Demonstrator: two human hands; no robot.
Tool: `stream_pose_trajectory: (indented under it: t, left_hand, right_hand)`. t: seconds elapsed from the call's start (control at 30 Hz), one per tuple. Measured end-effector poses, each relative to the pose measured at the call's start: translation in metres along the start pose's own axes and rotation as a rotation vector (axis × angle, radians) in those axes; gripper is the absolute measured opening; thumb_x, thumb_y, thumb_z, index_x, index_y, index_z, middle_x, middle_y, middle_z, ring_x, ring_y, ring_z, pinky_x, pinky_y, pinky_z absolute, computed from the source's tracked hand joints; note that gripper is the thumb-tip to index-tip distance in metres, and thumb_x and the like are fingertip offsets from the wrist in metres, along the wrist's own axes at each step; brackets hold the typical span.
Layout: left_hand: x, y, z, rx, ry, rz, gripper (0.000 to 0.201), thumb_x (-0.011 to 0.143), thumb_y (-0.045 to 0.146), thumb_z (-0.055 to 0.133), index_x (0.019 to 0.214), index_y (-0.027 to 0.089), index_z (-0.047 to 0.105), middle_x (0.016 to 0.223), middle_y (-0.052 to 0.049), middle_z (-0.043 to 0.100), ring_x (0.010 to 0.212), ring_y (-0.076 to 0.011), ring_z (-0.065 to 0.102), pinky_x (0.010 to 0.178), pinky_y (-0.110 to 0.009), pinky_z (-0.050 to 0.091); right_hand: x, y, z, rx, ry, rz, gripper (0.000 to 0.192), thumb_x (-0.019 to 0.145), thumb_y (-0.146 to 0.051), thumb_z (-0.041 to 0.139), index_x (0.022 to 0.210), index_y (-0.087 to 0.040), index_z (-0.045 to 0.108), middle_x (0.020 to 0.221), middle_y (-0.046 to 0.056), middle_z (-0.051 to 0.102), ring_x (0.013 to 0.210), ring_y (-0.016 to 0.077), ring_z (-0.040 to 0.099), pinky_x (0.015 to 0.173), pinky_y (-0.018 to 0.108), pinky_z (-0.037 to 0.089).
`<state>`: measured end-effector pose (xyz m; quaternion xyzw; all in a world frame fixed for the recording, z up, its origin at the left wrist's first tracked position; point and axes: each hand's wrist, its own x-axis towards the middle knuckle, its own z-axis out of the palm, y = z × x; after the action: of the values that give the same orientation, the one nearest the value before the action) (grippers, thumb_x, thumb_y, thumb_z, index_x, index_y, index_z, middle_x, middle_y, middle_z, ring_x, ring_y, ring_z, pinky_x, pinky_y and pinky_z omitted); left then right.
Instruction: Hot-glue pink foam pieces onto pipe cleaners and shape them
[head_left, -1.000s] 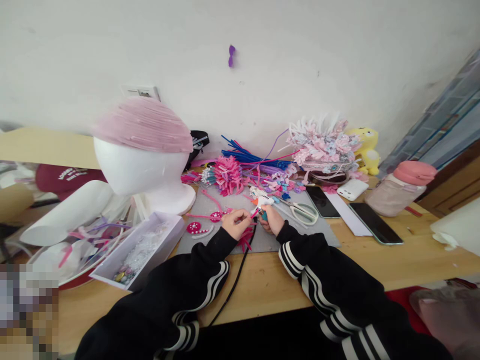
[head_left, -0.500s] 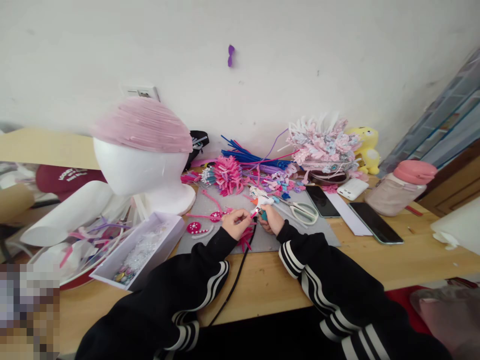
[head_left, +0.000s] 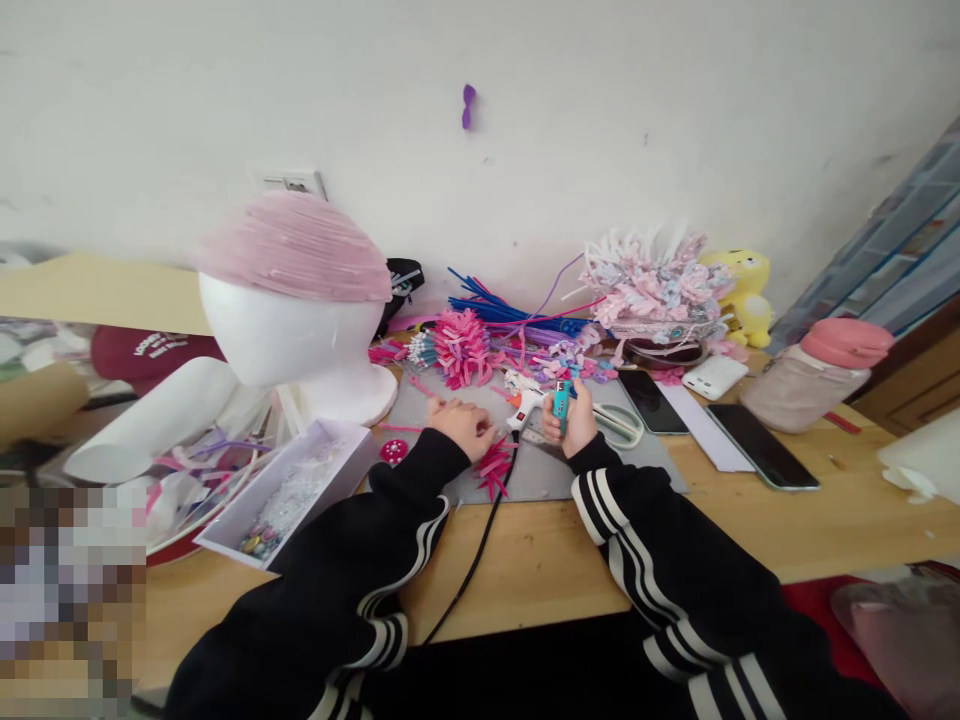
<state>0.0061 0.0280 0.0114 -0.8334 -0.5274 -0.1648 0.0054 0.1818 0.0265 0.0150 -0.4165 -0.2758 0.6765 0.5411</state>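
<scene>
A teal lighter [head_left: 561, 402] stands upright in my right hand [head_left: 576, 420], its fingers wrapped around it. My left hand [head_left: 461, 425] is palm down over the grey mat [head_left: 555, 484], fingers bent and somewhat apart; what lies under them is hidden. Between both hands a white glue gun [head_left: 525, 408] with an orange front rests on the mat, its black cord [head_left: 480, 555] trailing toward me. A bright pink fuzzy flower-like piece [head_left: 493, 468] lies just below my left fingertips. Left of that hand is a dark pink disc with white beads [head_left: 394, 452].
A white foam head [head_left: 262, 330] wears a pink cap. Before it stands a box of beads [head_left: 300, 495]. Blue stems [head_left: 517, 315] and a pink fuzzy bundle [head_left: 459, 348] lie behind. Scissors [head_left: 619, 428], phones [head_left: 761, 445] and a pink-lidded bottle [head_left: 806, 385] are right.
My right hand has left the glue gun and moved slightly right, now raising the lighter. My left hand no longer pinches the pink strip beside the gun and has turned palm down.
</scene>
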Motion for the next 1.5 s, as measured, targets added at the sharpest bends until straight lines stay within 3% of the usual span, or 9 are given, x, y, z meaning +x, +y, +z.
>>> stream_pose_trajectory:
  t: [0.17, 0.27, 0.47, 0.7, 0.83, 0.97, 1.13, 1.3, 1.5]
  left_hand:
    - [0.032, 0.0, 0.008, 0.114, -0.051, -0.056, 0.026, 0.073, 0.03, 0.041, 0.089, 0.019, 0.058, 0.097, -0.007, 0.061, 0.093, -0.0247, 0.05, 0.078, -0.042, 0.03]
    - [0.049, 0.007, 0.016, 0.147, -0.12, -0.028, 0.034, 0.073, 0.025, 0.04, 0.104, 0.018, 0.053, 0.107, -0.01, 0.056, 0.098, -0.0244, 0.049, 0.079, -0.039, 0.033]
    - [0.063, 0.012, 0.026, 0.204, -0.196, -0.036, 0.03, 0.074, 0.026, 0.04, 0.099, 0.02, 0.057, 0.11, -0.011, 0.052, 0.101, -0.0259, 0.047, 0.081, -0.04, 0.033]
    - [0.061, 0.008, 0.026, 0.171, -0.211, 0.003, 0.028, 0.075, 0.02, 0.036, 0.09, 0.017, 0.06, 0.108, -0.014, 0.053, 0.101, -0.029, 0.045, 0.081, -0.044, 0.029]
    - [0.056, 0.012, 0.016, 0.211, -0.214, 0.014, 0.03, 0.072, 0.015, 0.037, 0.095, 0.009, 0.055, 0.104, -0.019, 0.055, 0.1, -0.0291, 0.046, 0.08, -0.043, 0.028]
    - [0.042, 0.015, -0.003, 0.195, -0.153, -0.06, 0.039, 0.07, 0.014, 0.038, 0.107, 0.003, 0.043, 0.08, -0.016, 0.061, 0.077, -0.0246, 0.057, 0.078, -0.04, 0.029]
    - [0.008, 0.009, -0.003, -0.154, -0.004, -0.059, 0.021, 0.08, 0.017, 0.025, 0.09, 0.012, 0.043, 0.065, -0.006, 0.059, 0.061, -0.0169, 0.057, 0.071, -0.033, 0.036]
    - [-0.02, 0.011, 0.014, -0.728, 0.094, -0.074, 0.01, 0.081, 0.023, 0.027, 0.086, 0.019, 0.035, 0.055, 0.004, 0.053, 0.047, -0.0097, 0.049, 0.054, -0.022, 0.039]
    - [-0.025, 0.02, 0.014, -0.824, 0.036, -0.124, 0.017, 0.08, 0.031, 0.032, 0.076, 0.019, 0.044, 0.051, 0.005, 0.055, 0.041, -0.0073, 0.044, 0.046, -0.019, 0.036]
  right_hand:
    - [0.007, 0.001, -0.006, -0.021, 0.196, -0.253, 0.014, 0.073, -0.029, 0.039, 0.067, -0.018, 0.044, 0.037, -0.005, 0.045, 0.027, 0.0066, 0.035, 0.026, 0.016, 0.023]
    - [0.01, 0.001, -0.009, -0.042, 0.255, -0.298, 0.005, 0.07, -0.022, 0.041, 0.069, -0.018, 0.043, 0.04, -0.005, 0.048, 0.031, 0.0077, 0.04, 0.028, 0.017, 0.028]
    - [0.01, -0.003, -0.01, -0.055, 0.255, -0.286, 0.012, 0.073, -0.027, 0.037, 0.068, -0.018, 0.042, 0.04, -0.005, 0.046, 0.03, 0.0066, 0.037, 0.027, 0.017, 0.024]
    - [0.004, -0.014, -0.012, -0.05, 0.294, -0.26, 0.031, 0.076, -0.046, 0.03, 0.067, -0.019, 0.043, 0.039, -0.007, 0.031, 0.027, 0.0052, 0.023, 0.025, 0.019, 0.013]
    - [0.002, -0.026, -0.016, 0.07, 0.361, -0.345, 0.038, 0.076, -0.052, 0.022, 0.067, -0.02, 0.041, 0.039, -0.007, 0.032, 0.027, 0.0056, 0.025, 0.026, 0.019, 0.014]
    - [0.002, -0.029, -0.021, 0.168, 0.408, -0.375, 0.029, 0.077, -0.046, 0.03, 0.07, -0.02, 0.041, 0.04, -0.008, 0.034, 0.029, 0.0051, 0.029, 0.028, 0.017, 0.017]
    - [0.002, -0.009, -0.012, 0.013, 0.217, -0.433, 0.033, 0.071, -0.05, 0.045, 0.082, -0.019, 0.049, 0.047, -0.007, 0.041, 0.035, 0.0048, 0.035, 0.031, 0.015, 0.025]
    - [-0.002, 0.015, 0.001, -0.225, -0.001, -0.231, 0.034, 0.068, -0.05, 0.048, 0.074, -0.016, 0.052, 0.043, -0.008, 0.035, 0.032, 0.0037, 0.029, 0.029, 0.015, 0.021]
    - [-0.001, 0.024, 0.002, -0.313, -0.019, -0.019, 0.046, 0.071, -0.058, 0.034, 0.054, -0.016, 0.042, 0.035, -0.007, 0.028, 0.027, 0.0031, 0.024, 0.026, 0.015, 0.015]
